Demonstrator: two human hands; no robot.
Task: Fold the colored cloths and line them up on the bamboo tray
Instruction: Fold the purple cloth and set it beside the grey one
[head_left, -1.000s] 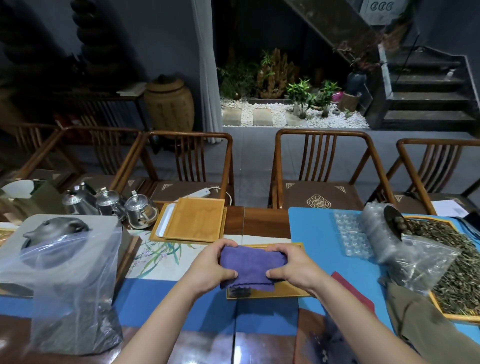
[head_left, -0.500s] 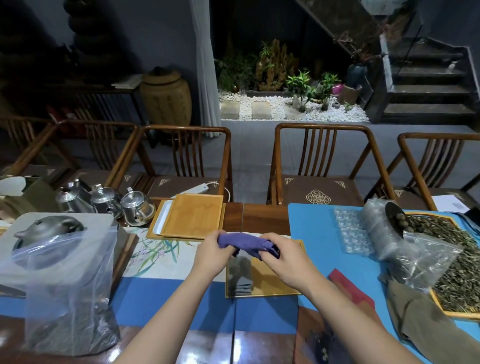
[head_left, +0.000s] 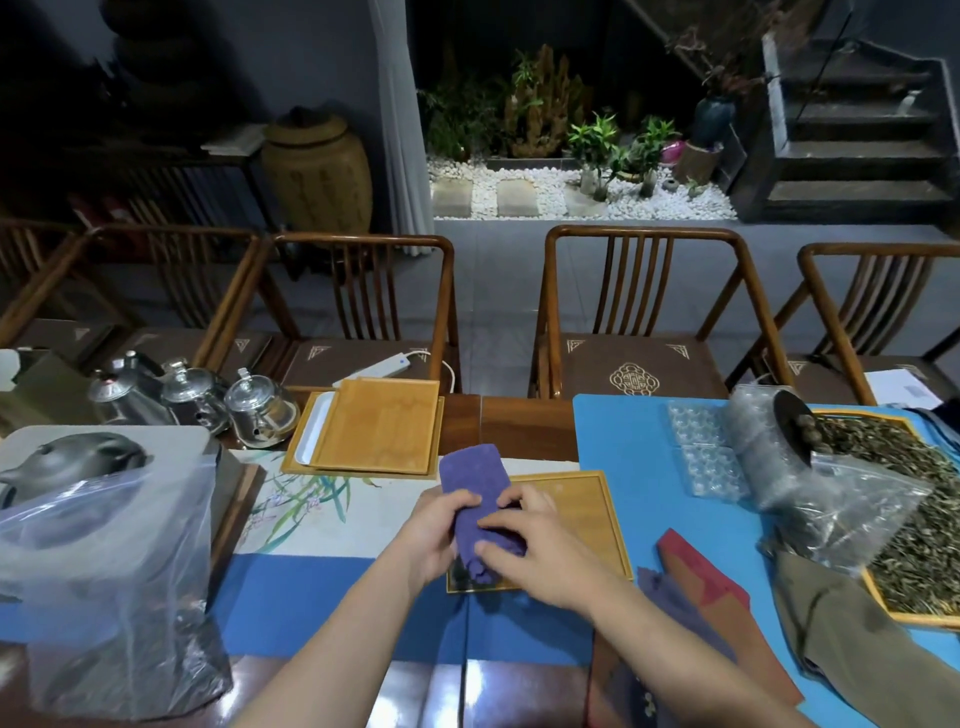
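Person seated at a long wooden table (head_left: 514, 423), seen from above the hands. The left hand (head_left: 435, 535) grasps the purple cloth (head_left: 474, 480) from its left side, thumb on top and fingers curled beneath. The right hand (head_left: 535, 551) pinches the same cloth from the right, fingertips pressing its near half. The cloth is folded into a narrow strip running from 6 to 12 o'clock; its far end stands free beyond the hands, its near end is bunched between them. It is held over the left edge of the bamboo tray (head_left: 587, 525), which lies on the table directly under the hands.

At 4 o'clock from the tray, a red cloth (head_left: 696, 571) and a second purple cloth (head_left: 657, 584) lie unfolded on the blue mat (head_left: 623, 436), touching each other. At 11 o'clock from the tray, a stack of bamboo trays (head_left: 379, 431) sits near three glass teapots (head_left: 260, 408). At 9 o'clock, a clear plastic bag (head_left: 109, 561) covers a dark teapot (head_left: 72, 460). At 3 o'clock, a tray of dried leaves (head_left: 909, 519).
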